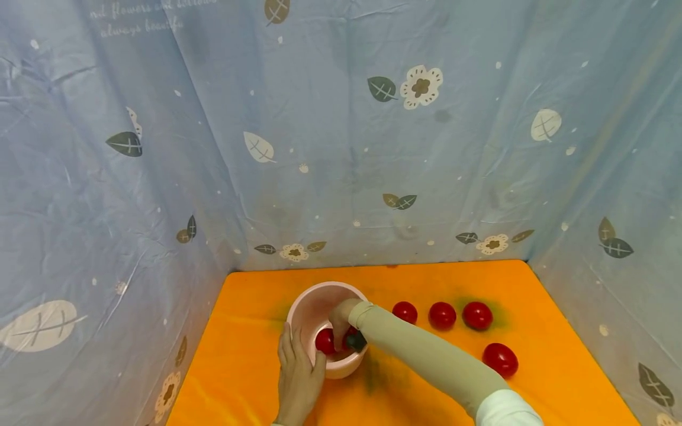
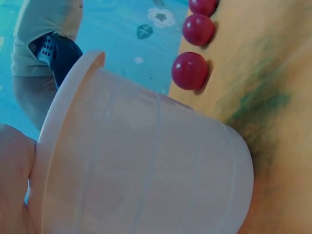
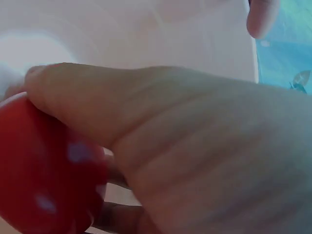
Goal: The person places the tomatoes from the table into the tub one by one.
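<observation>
A pink bucket [image 1: 338, 371] stands on the orange tabletop, its mouth facing up. My left hand [image 1: 299, 373] holds the bucket's near left rim; in the left wrist view part of that hand [image 2: 14, 175] crosses the rim. My right hand [image 1: 341, 316] reaches down inside the bucket. In the right wrist view its thumb lies over a glossy red egg-shaped ball [image 3: 48, 170], with fingers on the far side. Seen from the head, a red ball [image 1: 325, 341] shows in the bucket beside the right fingers, and more red appears behind them, partly hidden.
Right of the bucket lie several similar red balls: three in a row [image 1: 442, 316] and one nearer the front right [image 1: 500, 360]. A blue patterned curtain [image 1: 341, 148] surrounds the tabletop [image 1: 240, 355] at the back and sides.
</observation>
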